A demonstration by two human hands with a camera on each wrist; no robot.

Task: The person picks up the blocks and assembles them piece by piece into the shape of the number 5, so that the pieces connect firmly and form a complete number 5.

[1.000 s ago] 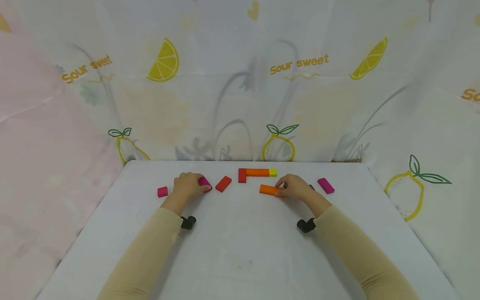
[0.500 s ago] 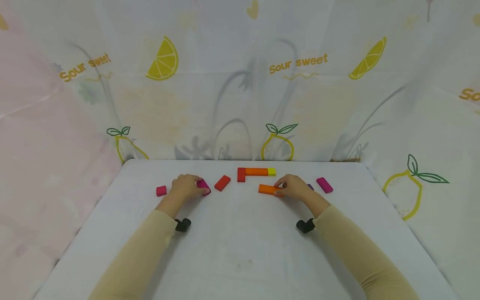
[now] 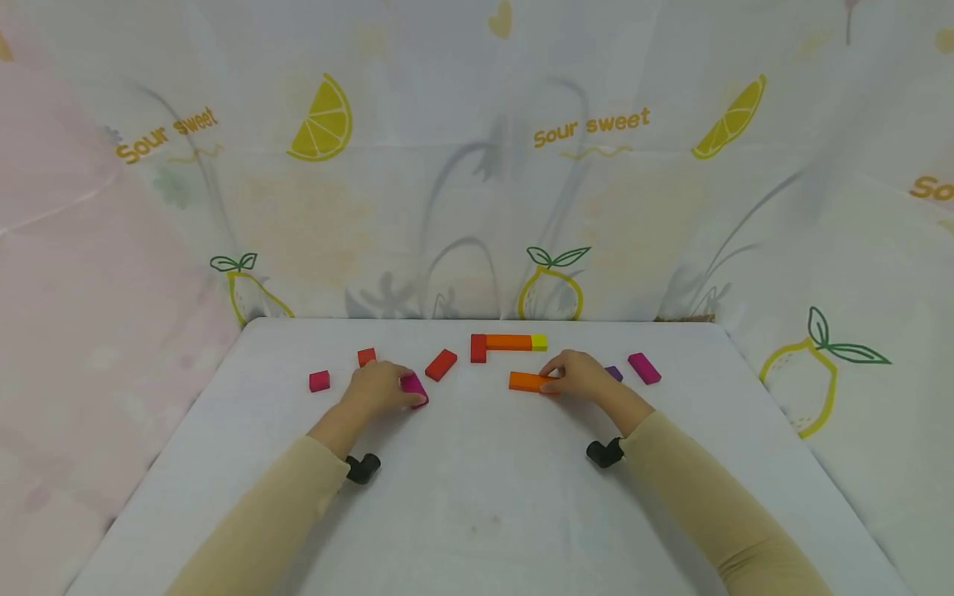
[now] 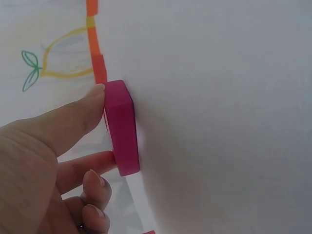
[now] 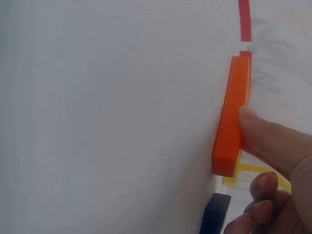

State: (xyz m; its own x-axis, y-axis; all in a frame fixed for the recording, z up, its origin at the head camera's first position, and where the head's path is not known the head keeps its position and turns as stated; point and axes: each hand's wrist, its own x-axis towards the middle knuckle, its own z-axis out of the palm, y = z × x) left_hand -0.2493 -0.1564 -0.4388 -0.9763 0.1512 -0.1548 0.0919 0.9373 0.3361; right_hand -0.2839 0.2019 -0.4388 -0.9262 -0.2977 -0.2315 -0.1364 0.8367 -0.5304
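The pink block [image 4: 123, 131] sits between the thumb and a finger of the left hand [image 3: 376, 387], pinched narrowly; that grip looks shallow, so a small slip of one fingertip could let it twist or drop. The orange block [image 5: 230, 117] is pinched likewise by the right hand [image 3: 583, 374], whose other fingers are curled close behind; being long, it could swivel about the thumb if its free end met something. Whether either block touches the table [image 3: 477, 480], I cannot tell. Just beyond the left fingertips lies a red block [image 3: 441, 365], which a careless inward sweep could knock askew. The purple block [image 3: 614, 373], partly hidden beside the right knuckles, could be nudged by those curled fingers unnoticed.
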